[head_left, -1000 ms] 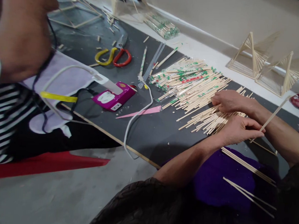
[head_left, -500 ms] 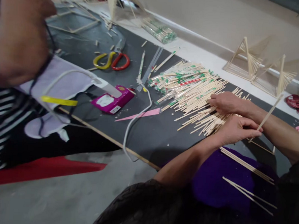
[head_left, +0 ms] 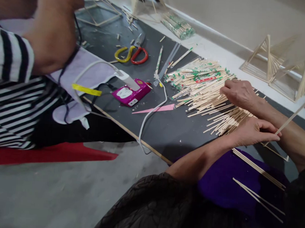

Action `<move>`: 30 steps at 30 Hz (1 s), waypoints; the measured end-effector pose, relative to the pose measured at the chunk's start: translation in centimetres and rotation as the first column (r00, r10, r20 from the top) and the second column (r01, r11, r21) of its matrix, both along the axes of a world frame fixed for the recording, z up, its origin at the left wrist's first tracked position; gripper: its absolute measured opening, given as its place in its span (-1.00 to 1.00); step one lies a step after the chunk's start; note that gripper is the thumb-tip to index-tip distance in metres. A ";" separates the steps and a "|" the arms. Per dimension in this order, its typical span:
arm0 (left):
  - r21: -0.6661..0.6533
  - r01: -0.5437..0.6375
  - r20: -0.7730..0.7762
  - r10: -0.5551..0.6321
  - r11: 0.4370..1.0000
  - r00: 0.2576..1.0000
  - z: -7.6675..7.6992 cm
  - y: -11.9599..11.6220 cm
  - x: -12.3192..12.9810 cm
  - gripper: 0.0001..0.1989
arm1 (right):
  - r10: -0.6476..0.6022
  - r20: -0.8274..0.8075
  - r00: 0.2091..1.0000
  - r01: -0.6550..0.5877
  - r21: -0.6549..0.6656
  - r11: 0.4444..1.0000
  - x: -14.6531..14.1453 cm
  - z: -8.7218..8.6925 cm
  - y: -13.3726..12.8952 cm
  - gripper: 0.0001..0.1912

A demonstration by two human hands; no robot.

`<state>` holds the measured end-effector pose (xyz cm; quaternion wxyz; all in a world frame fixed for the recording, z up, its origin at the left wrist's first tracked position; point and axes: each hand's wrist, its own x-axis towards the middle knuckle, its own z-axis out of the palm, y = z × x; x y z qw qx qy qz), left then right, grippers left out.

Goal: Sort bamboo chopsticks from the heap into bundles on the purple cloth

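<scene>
My left hand (head_left: 257,131) pinches a pale wooden stick (head_left: 295,115) between thumb and fingers, the stick slanting up to the right. Beyond it, my right hand (head_left: 240,93) is over the heap of loose wooden sticks (head_left: 207,98), fingers curled down; what they grip is hidden. Wrapped chopsticks with green print (head_left: 189,73) lie at the heap's far left side. Partly behind my left hand is a thin stick frame (head_left: 278,152). Several bare sticks (head_left: 259,168) and two crossing ones (head_left: 258,199) rest on purple cloth (head_left: 215,186) near me.
Scissors with yellow and red handles (head_left: 138,54), a magenta power strip (head_left: 131,93), a white cable (head_left: 148,117) and a pink strip (head_left: 155,108) lie on the dark table (head_left: 166,139). Stick models (head_left: 268,59) stand by the wall. Another person's striped sleeve (head_left: 11,55) is at left.
The view has shifted, so the table items appear farther right. My right hand has moved slightly up and left over the heap. The stick in my left hand leans lower. The other person's striped sleeve now shows.
</scene>
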<state>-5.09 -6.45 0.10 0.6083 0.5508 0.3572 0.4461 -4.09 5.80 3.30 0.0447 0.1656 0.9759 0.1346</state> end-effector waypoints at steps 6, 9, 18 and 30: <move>0.021 -0.032 0.066 0.031 0.999 0.997 -0.4 0.0 0.0 -0.74 | -0.058 -0.057 0.997 0.055 -0.049 0.997 -0.4 -1.6 1.1 -0.62; 0.016 -0.042 0.079 0.041 0.999 0.996 -0.4 0.0 0.1 -0.76 | -0.087 -0.057 0.995 0.081 -0.096 0.992 0.9 -1.7 1.2 -0.62; -0.071 -0.061 -0.006 0.061 0.996 0.998 -0.3 -0.4 0.3 -0.73 | -0.040 -0.045 0.998 0.034 -0.122 0.992 4.8 -2.1 0.5 -0.63; -0.081 -0.060 0.040 0.064 0.995 0.997 -0.2 -0.6 0.3 -0.76 | -0.060 -0.170 0.984 0.043 -0.100 0.994 6.0 -3.6 1.2 -0.62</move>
